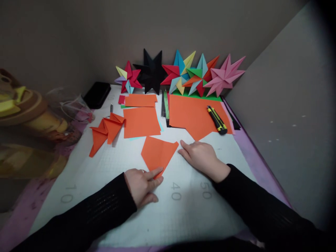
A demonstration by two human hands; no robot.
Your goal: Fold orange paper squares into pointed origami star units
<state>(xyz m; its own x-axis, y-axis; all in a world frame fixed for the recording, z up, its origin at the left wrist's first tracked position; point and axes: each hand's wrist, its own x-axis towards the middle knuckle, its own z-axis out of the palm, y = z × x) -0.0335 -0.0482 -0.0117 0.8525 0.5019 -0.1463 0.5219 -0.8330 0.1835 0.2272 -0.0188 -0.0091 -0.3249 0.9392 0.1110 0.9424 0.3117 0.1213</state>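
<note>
An orange sheet of origami paper (157, 152), folded to a kite-like shape, lies on the white gridded mat in front of me. My left hand (144, 185) rests at its lower point, index finger stretched across the paper and the other fingers apart. Just beyond the paper's right corner is my right hand (201, 155), palm down, with thumb and index finger stretched out and holding nothing; its other fingers are partly hidden. To the left stand folded orange paper pieces (107, 131). A stack of orange squares (141, 122) lies behind the folded sheet.
Large orange sheets (187, 112) carry a yellow-and-black utility knife (217, 120). Several paper stars, among them a black one (151, 73) and a pink one (225, 76), lean against the wall. A black phone-like object (97, 95) sits at back left, near a blurred tan-and-yellow object (28, 108).
</note>
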